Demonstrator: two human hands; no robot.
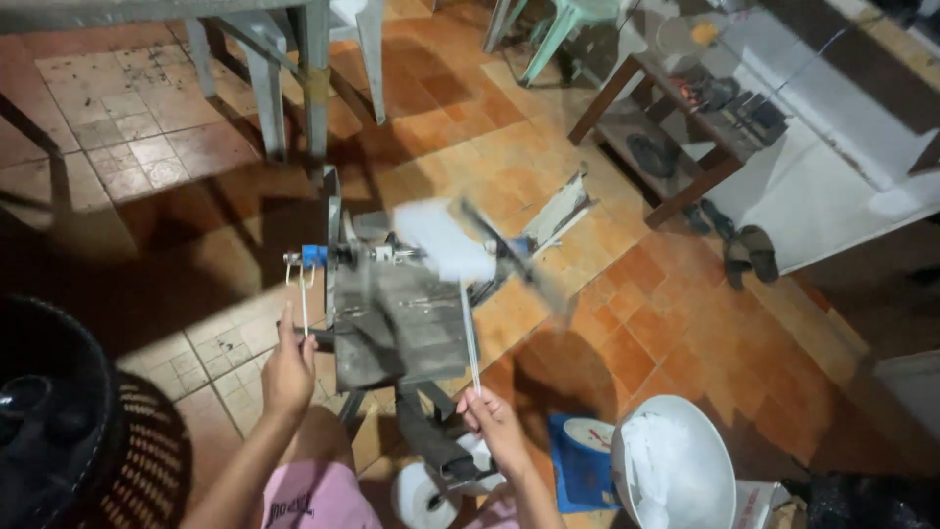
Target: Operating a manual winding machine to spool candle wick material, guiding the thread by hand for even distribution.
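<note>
A grey metal winding machine (397, 313) stands on the tiled floor in front of me. On its shaft spins a blurred white bundle of strip material (446, 240). My left hand (287, 370) grips the crank handle (304, 294) at the machine's left side. My right hand (493, 419) pinches a thin white strip (470, 333) that runs up to the spinning bundle. A white roll (423, 495) lies on the floor below the machine, between my knees.
A dark woven basket (69, 431) sits at the left. A white bowl holding white material (676, 465) and a small blue scale (583, 456) lie at the right. Table legs (313, 88), plastic chairs (563, 24), a low wooden bench (676, 127) and sandals (749, 250) stand beyond.
</note>
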